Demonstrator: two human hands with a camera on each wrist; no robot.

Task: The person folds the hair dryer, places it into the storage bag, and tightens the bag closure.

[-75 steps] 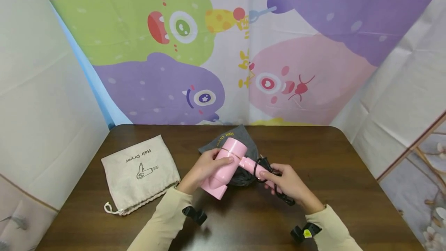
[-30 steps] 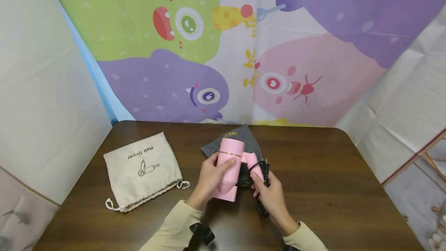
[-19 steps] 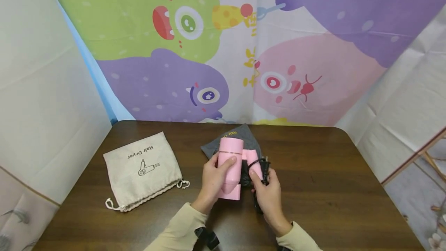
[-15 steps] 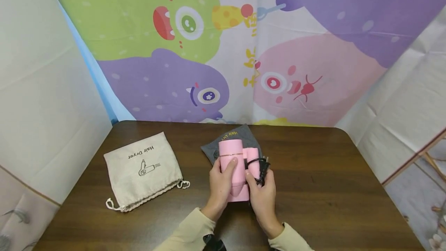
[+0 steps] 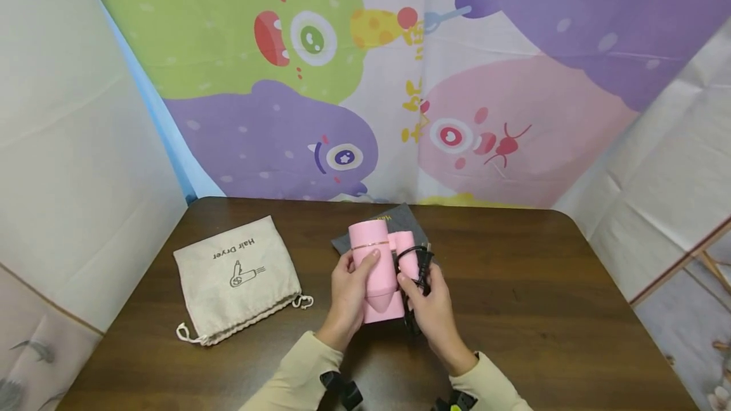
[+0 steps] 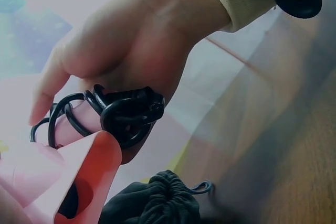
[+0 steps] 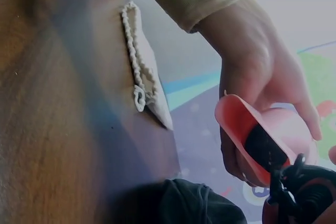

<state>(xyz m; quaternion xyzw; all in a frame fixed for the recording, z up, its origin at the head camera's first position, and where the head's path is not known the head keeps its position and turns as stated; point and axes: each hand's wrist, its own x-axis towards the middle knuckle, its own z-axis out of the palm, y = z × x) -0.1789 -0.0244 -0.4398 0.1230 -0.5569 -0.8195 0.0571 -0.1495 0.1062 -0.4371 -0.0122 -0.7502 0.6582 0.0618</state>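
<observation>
A pink hair dryer [image 5: 374,274] is held up over the middle of the table in the head view. My left hand [image 5: 346,290] grips its barrel, thumb across the front. My right hand [image 5: 433,309] holds the handle [image 5: 407,262], which lies folded alongside the barrel. A black power cord [image 5: 424,264] with its plug is looped round that handle. The left wrist view shows the flared nozzle [image 6: 92,169] and the right hand [image 6: 139,40] around the corded handle. In the right wrist view, the left hand [image 7: 257,61] wraps the barrel behind the nozzle.
A cream drawstring bag [image 5: 237,281] printed "Hair Dryer" lies flat at the table's left. Behind the dryer lies a dark grey drawstring bag [image 5: 408,224], partly hidden. The brown table [image 5: 531,297] meets a cartoon-print curtain [image 5: 308,119] at the back.
The handle, earlier angled out to the right, has swung in beside the barrel. My right hand has moved left with it, and the dryer has turned more upright in view.
</observation>
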